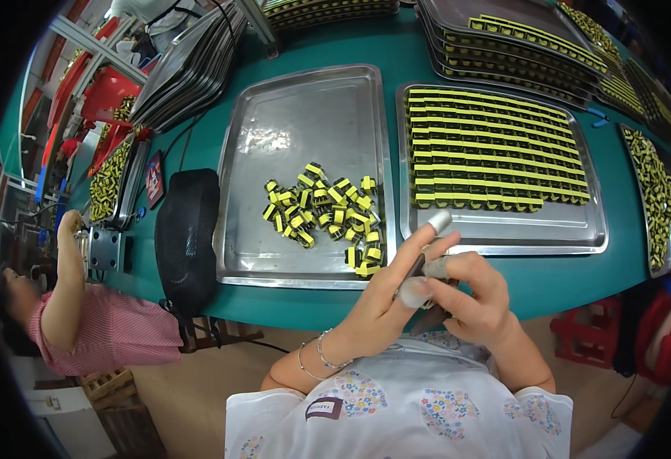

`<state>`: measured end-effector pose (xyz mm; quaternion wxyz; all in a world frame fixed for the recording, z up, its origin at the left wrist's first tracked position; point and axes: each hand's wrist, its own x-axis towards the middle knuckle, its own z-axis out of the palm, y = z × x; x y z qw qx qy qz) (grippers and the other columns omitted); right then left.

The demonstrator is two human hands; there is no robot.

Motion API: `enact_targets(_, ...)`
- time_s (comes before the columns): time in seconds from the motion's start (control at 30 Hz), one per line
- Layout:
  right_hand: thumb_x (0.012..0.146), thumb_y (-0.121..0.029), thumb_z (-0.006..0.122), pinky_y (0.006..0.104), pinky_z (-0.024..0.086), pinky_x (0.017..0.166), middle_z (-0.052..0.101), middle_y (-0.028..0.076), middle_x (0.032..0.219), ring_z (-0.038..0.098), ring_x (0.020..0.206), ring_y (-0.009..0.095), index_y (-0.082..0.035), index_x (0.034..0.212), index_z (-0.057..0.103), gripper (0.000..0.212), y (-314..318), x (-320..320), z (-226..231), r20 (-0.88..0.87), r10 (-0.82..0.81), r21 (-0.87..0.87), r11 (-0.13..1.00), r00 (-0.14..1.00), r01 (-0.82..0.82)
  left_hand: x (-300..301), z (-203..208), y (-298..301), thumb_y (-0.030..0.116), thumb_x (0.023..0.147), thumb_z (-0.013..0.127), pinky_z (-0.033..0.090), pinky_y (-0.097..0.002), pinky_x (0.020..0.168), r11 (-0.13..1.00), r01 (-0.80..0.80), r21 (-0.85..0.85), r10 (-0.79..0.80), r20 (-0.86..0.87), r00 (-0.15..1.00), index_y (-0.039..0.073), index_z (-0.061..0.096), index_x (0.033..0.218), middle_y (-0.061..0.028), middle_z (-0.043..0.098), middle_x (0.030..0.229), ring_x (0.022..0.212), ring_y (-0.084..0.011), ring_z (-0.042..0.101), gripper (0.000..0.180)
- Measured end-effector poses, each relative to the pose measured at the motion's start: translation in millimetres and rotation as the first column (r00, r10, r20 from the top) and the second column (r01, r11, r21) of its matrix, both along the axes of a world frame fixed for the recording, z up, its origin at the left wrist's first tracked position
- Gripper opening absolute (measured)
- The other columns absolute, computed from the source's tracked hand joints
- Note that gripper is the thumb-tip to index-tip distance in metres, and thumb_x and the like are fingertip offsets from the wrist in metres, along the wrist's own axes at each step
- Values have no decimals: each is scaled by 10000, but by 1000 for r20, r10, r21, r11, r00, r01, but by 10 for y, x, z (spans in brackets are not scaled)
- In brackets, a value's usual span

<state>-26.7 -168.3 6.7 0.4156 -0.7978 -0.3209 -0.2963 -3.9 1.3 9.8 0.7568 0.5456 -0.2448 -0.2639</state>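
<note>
My left hand [381,310] and my right hand [479,300] meet close in front of my body, just past the near edges of two metal trays. Pale finger covers sit on several fingertips. Between the hands is a dark, flat piece [429,320], mostly hidden by the fingers, so its kind is unclear. The right fingers are pinched on it, and the left thumb and fingers close around it with the index finger stretched upward. Beyond the left hand, a loose heap of small black-and-yellow components [321,205] lies in the left tray [259,115]. The right tray [504,243] bears neat rows of these components [496,149].
Stacked trays [504,65] of components stand at the back right, and bare stacked trays [190,73] at the back left. A black case [187,237] lies beside the left tray. Another person [106,321] sits at the left. A full tray [651,199] is at the far right.
</note>
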Motion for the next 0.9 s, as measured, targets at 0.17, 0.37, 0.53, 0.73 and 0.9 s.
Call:
enact_targets(0.17,686,5,678,308,448,562,574,81,921,560,697,208,-21,967,691,282,14,-75,-25,51,-1,-21,1000,999,2,-51,-37,-31,471,1001,382,452,-319,923,989,-134,56,130,75,989,-2,304,1424,-237,548,1288,1079,-224,580,640)
enact_targets(0.37,627,127,589,296,469,686,601,107,909,578,758,228,-24,1037,624,438,-420,-173,54,-105,-338,26,939,935,343,133,136,343,5,872,571,428,-217,609,688,-619,379,320,607,727,-9,630,1061,-103,653,1055,746,-107,575,199)
enact_targets(0.53,786,133,521,288,467,854,634,79,1021,599,948,152,21,1116,558,350,-1109,-126,11,-266,-672,99,694,691,713,167,162,627,-135,653,603,494,-331,607,540,-603,587,3,716,698,74,646,991,-51,634,1039,769,-252,640,400)
enact_targets(0.73,792,125,544,291,464,868,635,99,1017,619,971,202,34,1104,557,325,-1508,-39,30,-265,-795,-177,597,546,782,161,147,634,-105,644,642,504,-366,626,475,-658,585,-58,766,640,106,636,976,-17,622,1029,791,-257,637,394)
enact_targets(0.9,745,141,541,332,468,826,577,131,998,597,932,294,28,1047,556,323,-1422,36,15,-285,-746,-308,665,601,680,187,131,609,-94,637,655,500,-369,631,417,-686,596,-90,778,622,98,622,984,-43,618,1001,790,-276,629,398)
